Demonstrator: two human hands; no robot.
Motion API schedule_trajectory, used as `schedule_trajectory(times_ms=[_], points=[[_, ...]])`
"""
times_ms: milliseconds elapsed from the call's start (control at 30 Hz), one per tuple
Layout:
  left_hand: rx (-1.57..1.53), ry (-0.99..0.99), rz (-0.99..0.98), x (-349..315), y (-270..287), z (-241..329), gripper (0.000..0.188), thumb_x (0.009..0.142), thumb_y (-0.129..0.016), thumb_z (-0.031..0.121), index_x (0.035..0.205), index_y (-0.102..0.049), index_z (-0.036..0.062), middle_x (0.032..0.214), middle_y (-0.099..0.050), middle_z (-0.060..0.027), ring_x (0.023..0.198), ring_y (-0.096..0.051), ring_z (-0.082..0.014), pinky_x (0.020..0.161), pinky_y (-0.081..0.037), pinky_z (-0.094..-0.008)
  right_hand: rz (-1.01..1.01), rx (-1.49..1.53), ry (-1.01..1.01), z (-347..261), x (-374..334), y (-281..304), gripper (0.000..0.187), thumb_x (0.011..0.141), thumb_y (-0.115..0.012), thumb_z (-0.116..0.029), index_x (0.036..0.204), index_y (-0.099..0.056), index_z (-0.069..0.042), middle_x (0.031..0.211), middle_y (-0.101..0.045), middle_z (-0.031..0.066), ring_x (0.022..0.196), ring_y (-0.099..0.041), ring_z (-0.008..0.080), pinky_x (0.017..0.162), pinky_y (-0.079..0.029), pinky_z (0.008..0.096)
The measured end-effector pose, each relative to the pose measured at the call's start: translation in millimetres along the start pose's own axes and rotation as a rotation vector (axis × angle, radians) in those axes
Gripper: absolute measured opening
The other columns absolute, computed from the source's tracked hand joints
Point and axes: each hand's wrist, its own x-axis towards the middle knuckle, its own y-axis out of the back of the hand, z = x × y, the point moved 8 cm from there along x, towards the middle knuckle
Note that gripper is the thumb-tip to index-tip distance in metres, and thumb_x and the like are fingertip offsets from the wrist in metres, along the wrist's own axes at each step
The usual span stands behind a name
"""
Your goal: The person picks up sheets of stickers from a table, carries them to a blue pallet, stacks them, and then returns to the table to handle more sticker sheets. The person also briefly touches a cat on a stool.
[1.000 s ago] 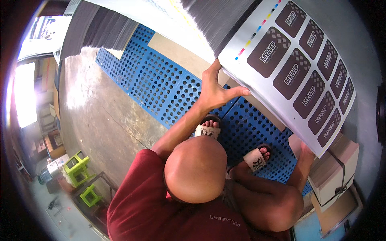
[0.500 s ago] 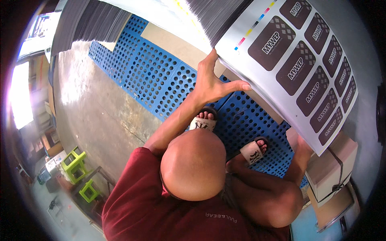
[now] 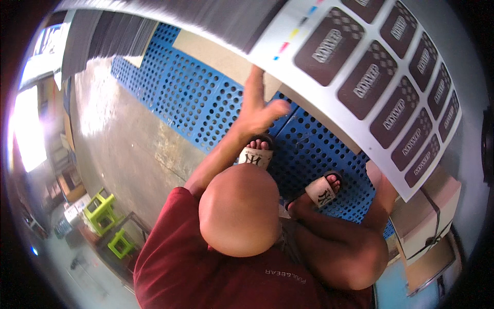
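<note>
Printed label sheet (image 3: 383,98), white with rows of dark brown rounded blocks, leans across the upper right over the blue perforated matting (image 3: 216,116). Its left corner has just shifted leftward and blurred, and the left thumb (image 3: 280,107), which lay at the edge half a second ago, now stands clear below it; I judge that side is less firmly steadied for this handling. The left hand (image 3: 254,110) is open, thumb and forefinger (image 3: 253,85) spread, the forefinger's tip reaching that corner, though contact cannot be told. The right hand (image 3: 382,185) is mostly hidden behind the sheet's lower corner, so its finger state cannot be told. The corded card bundle (image 3: 422,211) sits just beyond it, lower right.
</note>
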Motion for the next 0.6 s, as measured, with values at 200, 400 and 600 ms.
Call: schedule_trajectory(times_ms=[200, 400, 600], points=[[-0.085, 0.346, 0.442, -41.7, 57.4, -88.5, 0.043, 0.097, -0.041, 0.032, 0.117, -0.052, -0.0047, 0.104, -0.057, -0.0092, 0.088, -0.054, -0.0233, 0.078, -0.046, -0.0374, -0.013, 0.134, 0.068, 5.3, 17.6, -19.7, 0.073, 0.095, -0.027, -0.064, 0.123, -0.052, -0.002, 0.118, -0.059, 0.0188, 0.113, -0.053, 0.0313, 0.101, -0.035, 0.0472], [-0.070, 0.101, 0.146, -15.5, 55.3, -66.0, 0.058, 0.099, -0.036, 0.042, 0.139, -0.036, -0.0005, 0.135, -0.047, -0.0180, 0.117, -0.052, -0.0290, 0.102, -0.042, -0.0443, 0.146, 0.244, 0.277, -14.2, 13.1, -24.1, 0.067, 0.096, -0.029, -0.063, 0.118, -0.054, -0.005, 0.108, -0.063, 0.0151, 0.107, -0.055, 0.0273, 0.091, -0.037, 0.0417], [-0.012, 0.104, 0.186, -5.0, 9.6, -11.0, 0.057, 0.101, -0.027, 0.045, 0.147, -0.029, 0.0108, 0.145, -0.039, -0.0144, 0.130, -0.043, -0.0319, 0.109, -0.035, -0.0491, 0.240, 0.332, 0.339, -28.6, 22.7, -26.6, 0.066, 0.096, -0.026, -0.062, 0.119, -0.052, -0.006, 0.108, -0.061, 0.0133, 0.106, -0.053, 0.0250, 0.094, -0.034, 0.0406]])
